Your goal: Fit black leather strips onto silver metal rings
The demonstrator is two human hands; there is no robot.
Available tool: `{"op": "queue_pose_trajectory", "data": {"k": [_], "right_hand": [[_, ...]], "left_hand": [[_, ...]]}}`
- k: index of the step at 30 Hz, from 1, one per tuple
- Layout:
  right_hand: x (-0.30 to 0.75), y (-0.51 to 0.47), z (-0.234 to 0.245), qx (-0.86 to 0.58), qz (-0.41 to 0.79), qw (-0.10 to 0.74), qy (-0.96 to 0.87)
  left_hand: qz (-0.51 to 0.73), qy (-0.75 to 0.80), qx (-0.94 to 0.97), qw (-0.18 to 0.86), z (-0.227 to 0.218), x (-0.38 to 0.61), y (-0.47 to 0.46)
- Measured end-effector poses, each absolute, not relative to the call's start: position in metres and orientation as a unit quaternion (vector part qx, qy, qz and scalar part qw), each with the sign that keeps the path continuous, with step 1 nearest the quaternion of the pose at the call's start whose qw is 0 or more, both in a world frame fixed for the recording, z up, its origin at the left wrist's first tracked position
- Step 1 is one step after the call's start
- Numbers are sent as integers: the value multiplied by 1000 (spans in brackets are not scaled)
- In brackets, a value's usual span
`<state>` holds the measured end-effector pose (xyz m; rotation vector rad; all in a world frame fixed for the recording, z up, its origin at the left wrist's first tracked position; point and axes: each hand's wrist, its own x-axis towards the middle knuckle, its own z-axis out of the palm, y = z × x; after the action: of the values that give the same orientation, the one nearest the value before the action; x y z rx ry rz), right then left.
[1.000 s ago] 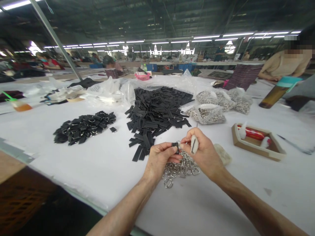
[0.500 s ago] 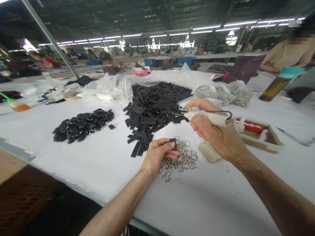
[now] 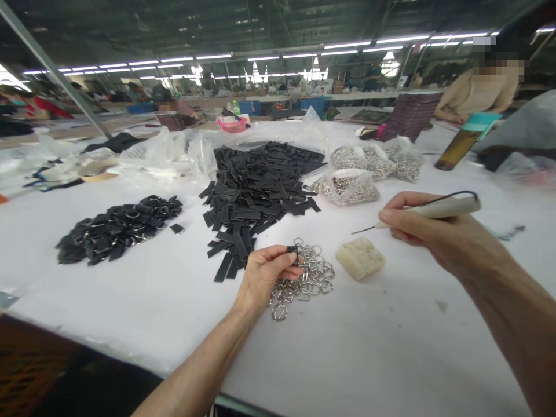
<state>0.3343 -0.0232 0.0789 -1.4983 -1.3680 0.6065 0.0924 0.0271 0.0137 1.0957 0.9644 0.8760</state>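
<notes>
Those rings point(image 3: 309, 277) by the left grip point(image 3: 266, 267) are smooth, shiny metal; the strips point(image 3: 260, 182) beyond it look matt and cloth-like. The tool handle point(image 3: 449, 207) in the right grip point(image 3: 434, 234) is matt, the block point(image 3: 360, 259) near it waxy and rough, the surface point(image 3: 347, 353) below smooth and papery.

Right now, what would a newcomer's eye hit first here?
Probably the big heap of black strips, mid-table. Next, the right hand, raised with a pale tool, its thin tip near a yellowish block. Then the left hand, pinching a small black piece by the metal rings.
</notes>
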Motion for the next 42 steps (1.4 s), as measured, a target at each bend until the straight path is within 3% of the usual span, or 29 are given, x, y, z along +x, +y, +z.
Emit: {"op": "queue_pose_trajectory", "data": {"k": [11, 27, 38, 42], "right_hand": [[337, -14, 69, -717, 245, 344, -554], [334, -9, 60, -719, 264, 286, -576], [343, -16, 69, -695, 265, 355, -566], [341, -20, 74, -625, 365, 444, -529]], "left_hand": [[374, 431, 473, 671, 21, 95, 29], [356, 435, 462, 686, 21, 95, 28], [342, 415, 471, 699, 20, 93, 26], [332, 376, 494, 711, 15, 92, 24]]}}
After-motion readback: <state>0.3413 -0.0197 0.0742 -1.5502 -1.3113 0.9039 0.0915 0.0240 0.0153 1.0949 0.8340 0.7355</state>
